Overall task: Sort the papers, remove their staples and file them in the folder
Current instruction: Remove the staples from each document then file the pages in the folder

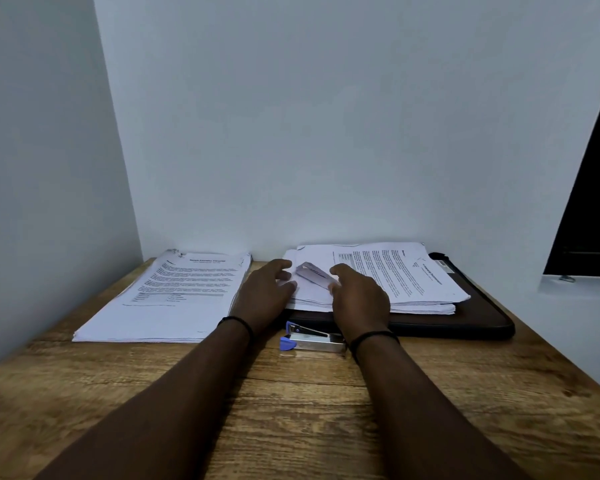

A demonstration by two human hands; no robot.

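Observation:
Two stacks of printed papers lie on the wooden table (291, 403). The left paper stack (181, 296) lies flat by the corner. On the right, a looser paper stack (406, 278) sits on a dark folder (478, 323). A small folded paper (312, 273) stands up from that stack's left part. My left hand (264, 292) rests at the stack's left edge, its fingers relaxed and spread beside the folded paper. My right hand (359, 296) lies on the stack and pinches the folded paper's right end between thumb and finger. A blue and metal stapler (312, 339) lies in front of the folder, between my wrists.
Pale walls close off the table at the back and on the left. A dark window opening (593, 202) with a white sill is at the right. Bare wood runs along the table's front.

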